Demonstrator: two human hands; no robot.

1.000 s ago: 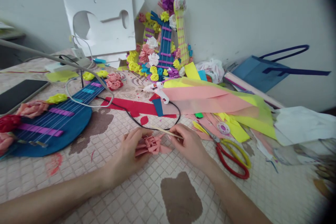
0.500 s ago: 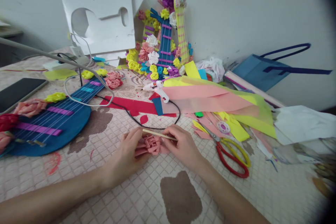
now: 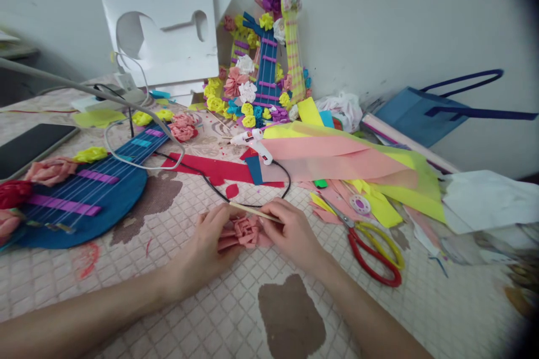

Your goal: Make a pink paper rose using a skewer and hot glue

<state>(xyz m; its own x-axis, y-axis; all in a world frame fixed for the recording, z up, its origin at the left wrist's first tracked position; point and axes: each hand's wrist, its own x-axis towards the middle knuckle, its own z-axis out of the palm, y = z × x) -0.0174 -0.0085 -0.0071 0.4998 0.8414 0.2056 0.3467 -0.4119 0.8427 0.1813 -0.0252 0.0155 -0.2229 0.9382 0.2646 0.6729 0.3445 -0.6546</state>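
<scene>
A pink crepe-paper flower (image 3: pixel 246 231) is between my hands, low over the quilted tablecloth. My left hand (image 3: pixel 210 244) is closed on its left side, thumb below and fingers above, with a folded paper strip showing in the grip. In my right hand (image 3: pixel 292 233) a thin wooden stick (image 3: pixel 255 212) is pinched; it slants across just above the flower, its free end pointing left. The right fingertips are also close to the flower's right edge, and whether they press on it is partly hidden.
Scissors (image 3: pixel 366 247) lie right of my right hand, by paper scraps and a tape roll (image 3: pixel 360 204). Beyond are a glue gun (image 3: pixel 255 143) with a black cord and pink paper sheets (image 3: pixel 337 160). A blue paper guitar (image 3: pixel 96 196) lies left; decorated guitars (image 3: pixel 267 67) stand behind.
The stick tilts a little more, its left end slightly higher. Both hands keep their hold on the flower and the stick; the whole view has shifted slightly.
</scene>
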